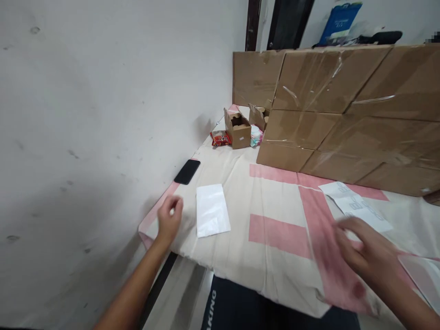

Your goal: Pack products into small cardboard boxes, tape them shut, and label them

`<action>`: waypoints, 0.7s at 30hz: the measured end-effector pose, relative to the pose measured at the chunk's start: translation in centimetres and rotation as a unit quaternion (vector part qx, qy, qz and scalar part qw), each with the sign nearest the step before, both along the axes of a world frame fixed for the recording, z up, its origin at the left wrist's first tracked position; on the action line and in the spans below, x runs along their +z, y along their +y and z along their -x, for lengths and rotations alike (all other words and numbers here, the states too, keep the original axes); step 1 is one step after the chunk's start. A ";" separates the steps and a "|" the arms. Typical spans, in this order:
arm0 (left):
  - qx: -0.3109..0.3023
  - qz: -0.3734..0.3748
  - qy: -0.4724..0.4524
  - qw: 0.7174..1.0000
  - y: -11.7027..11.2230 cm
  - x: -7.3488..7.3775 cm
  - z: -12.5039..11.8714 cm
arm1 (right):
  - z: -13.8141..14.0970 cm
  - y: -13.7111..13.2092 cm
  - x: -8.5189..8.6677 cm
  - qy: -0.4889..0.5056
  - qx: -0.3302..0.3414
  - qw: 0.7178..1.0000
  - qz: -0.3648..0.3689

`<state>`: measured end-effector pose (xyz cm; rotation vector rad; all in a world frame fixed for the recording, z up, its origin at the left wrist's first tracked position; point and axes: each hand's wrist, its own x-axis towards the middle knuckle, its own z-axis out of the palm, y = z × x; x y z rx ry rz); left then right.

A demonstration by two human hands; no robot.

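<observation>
My left hand (169, 217) hovers over the cloth's left edge with its fingers curled and thumb drawn in. A tiny pale spot shows between thumb and finger, too small to name. Just right of it lies a flat white paper packet (212, 211). Beyond that hand, a black smartphone (187, 172) rests near the wall. My right hand (366, 250) is blurred by motion, thumb and forefinger bent toward each other; whether anything is in them is unclear. Behind it lies a white sheet with printed outlines (357, 206), partly covered by the hand.
A pink-and-white cloth (237, 256) covers the table. Large taped cardboard (309, 133) stands along the back. A small open box (240, 135), a red snack packet (220, 138) and a colourful packet (256, 135) sit by the wall. Clear plastic (422, 275) lies at far right.
</observation>
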<state>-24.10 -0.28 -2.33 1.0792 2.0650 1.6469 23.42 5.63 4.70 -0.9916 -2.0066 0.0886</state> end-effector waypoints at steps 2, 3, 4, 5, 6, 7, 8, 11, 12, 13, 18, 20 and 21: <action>-0.053 -0.010 -0.036 0.998 9.1 1.3 -0.3 | 6.7 7.2 0.3 -0.014 0.086 0.996 0.007; -0.067 -0.008 -0.061 0.996 13.7 1.7 -0.7 | 10.5 11.0 0.7 -0.025 0.097 0.995 0.031; -0.074 -0.003 -0.090 0.993 18.2 1.8 -1.1 | 14.4 14.7 1.0 -0.045 0.084 0.993 0.073; -0.074 0.004 -0.121 0.990 22.4 1.8 -1.4 | 18.1 18.2 1.3 -0.071 0.064 0.988 0.122; -0.072 0.013 -0.150 0.986 26.3 1.6 -1.8 | 21.5 21.6 1.6 -0.079 0.053 0.986 0.136; -0.068 0.021 -0.176 0.982 29.6 1.3 -2.0 | 24.5 24.7 1.8 -0.081 0.043 0.986 0.142; -0.064 0.028 -0.199 0.977 32.4 0.9 -2.2 | 27.0 27.6 1.8 -0.083 0.030 0.984 0.152; -0.044 0.045 -0.239 0.969 37.9 -0.9 -2.1 | 31.4 34.2 1.5 -0.086 -0.013 0.976 0.198; -0.036 0.049 -0.244 0.968 38.9 -1.5 -1.8 | 32.1 35.7 1.2 -0.087 -0.024 0.973 0.212; -0.030 0.054 -0.246 0.967 39.5 -2.2 -1.5 | 32.4 36.7 0.9 -0.089 -0.034 0.970 0.224; -0.030 0.074 -0.245 0.966 40.6 -4.4 -0.1 | 31.9 36.7 -0.5 -0.093 -0.087 0.960 0.249; -0.038 0.072 -0.236 0.968 40.4 -4.5 -0.2 | 30.7 34.6 -0.6 -0.090 -0.080 0.968 0.222; -0.045 0.068 -0.228 0.970 40.0 -4.4 -0.4 | 29.8 33.2 -0.4 -0.091 -0.069 0.972 0.203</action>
